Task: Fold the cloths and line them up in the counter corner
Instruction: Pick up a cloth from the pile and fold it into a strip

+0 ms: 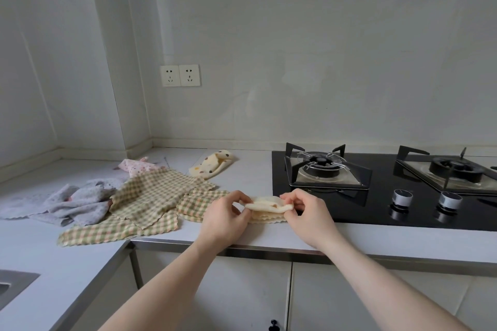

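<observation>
Before you runs the pale grey L-shaped counter (269,172), meeting the white walls at a corner on your left. Set into it on your right is the black glass gas hob (376,212) with two burners and two round silver knobs (402,196) along its front edge. Left of your hands, the large green-and-cream checked cloth (150,193) lies spread and rumpled across the counter's inner corner, its scalloped edge reaching towards the counter's front. A smaller checked cloth (199,204) of the same pattern lies just beside your left hand, partly under the big one. Further left, the crumpled grey cloth (78,201) sits in a heap, touching the checked cloth. Behind these, nearer the wall, the pink cloth with small dots (137,165) lies bunched, and to its right, apart from the others, the cream cloth with brown and orange spots (212,164) lies loosely rolled. A metal sink (13,285) shows at the lower left edge. On the wall above the cloths are two white sockets (180,75) side by side. Your left hand (226,217) and your right hand (306,212) each pinch an end of the small cream folded cloth (266,205), thumb and fingertips closed on its top layer, which is lifted slightly over the layers stacked beneath. That cloth rests on the counter near the front edge, just left of the hob.
</observation>
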Action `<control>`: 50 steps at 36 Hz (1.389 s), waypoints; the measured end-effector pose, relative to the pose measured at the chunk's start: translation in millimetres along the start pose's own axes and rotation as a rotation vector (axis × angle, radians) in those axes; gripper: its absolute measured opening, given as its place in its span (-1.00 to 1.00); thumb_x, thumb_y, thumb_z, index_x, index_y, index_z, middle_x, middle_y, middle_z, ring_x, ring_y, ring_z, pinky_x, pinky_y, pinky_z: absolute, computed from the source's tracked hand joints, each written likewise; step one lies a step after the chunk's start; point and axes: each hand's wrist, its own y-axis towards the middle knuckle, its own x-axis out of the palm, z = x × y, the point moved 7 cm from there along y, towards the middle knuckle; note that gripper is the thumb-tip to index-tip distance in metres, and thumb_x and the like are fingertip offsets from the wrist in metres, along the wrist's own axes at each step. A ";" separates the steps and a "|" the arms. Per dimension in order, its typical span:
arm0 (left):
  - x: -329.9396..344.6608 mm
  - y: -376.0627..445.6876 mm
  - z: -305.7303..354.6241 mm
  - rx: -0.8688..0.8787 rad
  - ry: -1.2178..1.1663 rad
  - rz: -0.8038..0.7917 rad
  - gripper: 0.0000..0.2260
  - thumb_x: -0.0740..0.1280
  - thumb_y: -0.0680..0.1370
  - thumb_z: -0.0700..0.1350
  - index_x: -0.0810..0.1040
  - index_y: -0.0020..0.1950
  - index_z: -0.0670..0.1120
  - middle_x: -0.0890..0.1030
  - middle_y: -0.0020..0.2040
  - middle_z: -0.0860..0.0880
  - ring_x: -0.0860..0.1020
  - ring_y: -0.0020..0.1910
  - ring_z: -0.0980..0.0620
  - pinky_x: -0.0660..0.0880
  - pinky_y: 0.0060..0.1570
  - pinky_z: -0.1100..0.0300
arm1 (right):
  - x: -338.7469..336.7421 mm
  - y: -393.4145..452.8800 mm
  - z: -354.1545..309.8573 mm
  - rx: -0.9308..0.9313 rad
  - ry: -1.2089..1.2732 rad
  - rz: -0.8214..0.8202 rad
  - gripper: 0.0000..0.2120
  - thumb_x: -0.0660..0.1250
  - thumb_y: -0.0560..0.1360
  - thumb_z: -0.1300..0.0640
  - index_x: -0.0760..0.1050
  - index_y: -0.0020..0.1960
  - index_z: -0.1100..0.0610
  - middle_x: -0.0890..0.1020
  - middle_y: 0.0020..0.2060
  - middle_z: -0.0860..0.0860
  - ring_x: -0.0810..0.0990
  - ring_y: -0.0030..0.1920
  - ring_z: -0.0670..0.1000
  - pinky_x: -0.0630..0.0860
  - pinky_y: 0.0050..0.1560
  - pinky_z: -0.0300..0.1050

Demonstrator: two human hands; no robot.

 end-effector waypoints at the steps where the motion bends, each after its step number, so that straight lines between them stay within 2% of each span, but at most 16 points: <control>1: 0.0 0.1 -0.7 -0.008 0.013 0.002 -0.94 0.37 0.49 -0.01 0.59 -0.07 0.16 0.66 -0.10 0.20 0.62 -0.24 0.25 0.59 -0.19 0.15 | 0.8 0.2 0.4 0.002 -0.027 -0.005 -0.85 0.36 0.49 0.27 0.54 -0.18 0.05 0.67 -0.02 -0.26 0.66 -0.05 -0.25 0.62 -0.03 -0.22; 5: 2.3 2.1 -3.0 -0.037 0.059 -0.012 -0.85 0.33 0.42 0.06 0.67 -0.09 0.13 0.53 0.03 0.19 0.59 -0.12 0.13 0.53 -0.06 0.15 | 3.9 3.0 1.9 0.033 -0.134 -0.012 -0.89 0.34 0.45 0.18 0.52 -0.22 0.00 0.63 0.02 -0.28 0.56 0.08 -0.10 0.52 0.10 -0.09; 7: 3.1 2.2 -2.7 -0.059 0.059 -0.023 -0.79 0.30 0.41 0.11 0.69 -0.10 0.12 0.49 0.05 0.17 0.55 -0.04 0.12 0.48 -0.02 0.17 | 4.4 4.7 3.5 0.046 -0.182 -0.015 -0.87 0.32 0.49 0.11 0.51 -0.24 0.01 0.63 0.06 -0.23 0.48 0.15 -0.04 0.43 0.15 -0.09; 10: 1.6 0.9 -2.8 -0.091 0.033 -0.006 -0.79 0.28 0.42 0.16 0.67 -0.20 0.12 0.49 0.04 0.14 0.52 0.00 0.13 0.41 -0.01 0.21 | 2.9 6.2 5.0 0.062 -0.225 0.012 -0.77 0.30 0.54 0.03 0.53 -0.26 0.07 0.64 0.02 -0.21 0.48 0.13 0.01 0.41 0.14 -0.06; 14: 0.4 1.6 -3.3 -0.084 0.035 0.017 -0.75 0.37 0.47 0.23 0.57 -0.25 0.09 0.48 0.03 0.15 0.55 -0.09 0.16 0.40 -0.06 0.23 | 3.7 7.3 6.8 0.070 -0.302 0.017 -0.76 0.35 0.51 -0.10 0.51 -0.24 0.01 0.65 -0.09 -0.16 0.53 0.05 0.00 0.42 0.13 -0.02; 18: 0.3 2.0 -5.2 -0.083 0.068 0.008 -0.71 0.39 0.50 0.23 0.48 -0.02 0.06 0.46 0.09 0.12 0.51 -0.01 0.14 0.38 -0.03 0.21 | 4.2 6.9 6.9 0.074 -0.325 0.007 -0.76 0.38 0.50 -0.16 0.43 -0.18 -0.05 0.63 -0.07 -0.18 0.51 0.08 -0.04 0.32 0.08 -0.06; 23: 8.8 3.6 -10.8 -0.079 0.096 -0.092 -0.55 0.32 0.54 0.20 0.29 0.35 0.12 0.46 0.33 0.11 0.43 0.29 0.08 0.35 0.34 0.07 | 5.2 6.6 7.9 0.076 -0.341 -0.014 -0.71 0.37 0.51 -0.16 0.36 0.10 -0.07 0.55 0.01 -0.18 0.49 0.16 -0.02 0.23 0.08 -0.10; 26: 11.9 5.1 -6.6 -0.061 0.157 -0.164 -0.55 0.25 0.59 0.18 0.27 0.45 0.14 0.46 0.37 0.11 0.40 0.35 0.05 0.28 0.41 0.01 | 5.4 7.2 7.8 0.074 -0.305 -0.028 -0.61 0.41 0.50 -0.11 0.36 0.26 -0.11 0.52 0.01 -0.24 0.45 0.19 -0.06 0.21 0.14 -0.13; 28: 13.3 5.0 -7.6 -0.054 0.173 -0.177 -0.57 0.24 0.61 0.16 0.28 0.46 0.16 0.50 0.24 0.12 0.43 0.29 0.03 0.30 0.37 0.02 | 6.8 7.2 7.9 0.083 -0.301 -0.062 -0.62 0.41 0.50 -0.07 0.39 0.26 -0.16 0.45 -0.07 -0.32 0.39 0.12 -0.11 0.24 0.18 -0.15; 30: 13.0 5.7 -10.2 -0.030 0.136 -0.160 -0.61 0.27 0.59 0.16 0.32 0.40 0.20 0.50 0.10 0.20 0.47 0.17 0.10 0.37 0.28 0.04 | 8.7 7.0 6.4 0.054 -0.318 -0.104 -0.72 0.40 0.50 -0.06 0.44 0.17 -0.21 0.45 -0.08 -0.36 0.39 0.10 -0.15 0.28 0.21 -0.14; 35: 10.0 6.6 -15.2 -0.029 0.017 -0.130 -0.80 0.35 0.51 0.12 0.47 0.11 0.21 0.56 -0.07 0.22 0.50 -0.02 0.18 0.47 0.05 0.11 | 8.8 4.6 8.3 0.085 -0.242 -0.135 -0.80 0.43 0.48 -0.01 0.50 0.06 -0.18 0.49 -0.11 -0.37 0.28 0.12 -0.42 0.31 0.16 -0.18; 39: 9.6 8.6 -16.6 -0.078 -0.090 -0.147 -0.84 0.37 0.45 0.14 0.50 -0.03 0.15 0.55 -0.17 0.15 0.50 -0.12 0.14 0.44 -0.07 0.14 | 9.9 5.3 14.2 0.120 -0.190 -0.147 -0.77 0.46 0.45 0.04 0.51 0.01 -0.22 0.39 0.07 -0.55 0.31 0.15 -0.40 0.29 0.10 -0.33; 43: 9.1 11.3 -20.0 -0.199 -0.157 -0.232 -0.84 0.38 0.45 0.14 0.46 -0.15 0.12 0.48 -0.32 0.18 0.44 -0.25 0.15 0.32 -0.21 0.23 | 3.7 7.3 16.6 0.248 -0.140 -0.120 -0.74 0.49 0.39 0.01 0.52 -0.01 -0.28 0.57 -0.05 -0.30 0.45 0.11 -0.24 0.37 0.07 -0.30; 46: 4.1 17.4 -13.1 -0.360 -0.218 -0.313 -0.83 0.39 0.45 0.09 0.46 -0.14 0.06 0.47 -0.37 0.19 0.40 -0.32 0.16 0.33 -0.24 0.22 | -2.3 13.2 7.3 0.363 -0.080 -0.162 -0.75 0.51 0.36 0.00 0.56 -0.03 -0.24 0.63 -0.07 -0.21 0.54 0.07 -0.18 0.46 0.05 -0.24; 48: -1.5 19.7 -1.0 -0.513 -0.338 -0.364 -0.82 0.44 0.50 -0.09 0.44 -0.05 -0.04 0.52 -0.33 0.17 0.42 -0.35 0.20 0.40 -0.27 0.25 | -8.9 20.4 -6.1 0.457 -0.021 -0.221 -0.76 0.53 0.38 0.07 0.58 -0.06 -0.20 0.67 -0.10 -0.20 0.60 0.02 -0.19 0.49 -0.01 -0.24; 50: -16.1 22.3 16.0 -0.606 -0.399 -0.360 -0.78 0.43 0.52 -0.16 0.42 0.04 -0.03 0.61 -0.14 0.05 0.54 -0.25 0.15 0.52 -0.22 0.19 | -21.1 28.9 -28.3 0.532 0.017 -0.278 -0.75 0.53 0.43 0.14 0.58 -0.05 -0.18 0.69 -0.11 -0.19 0.63 -0.03 -0.19 0.50 -0.05 -0.28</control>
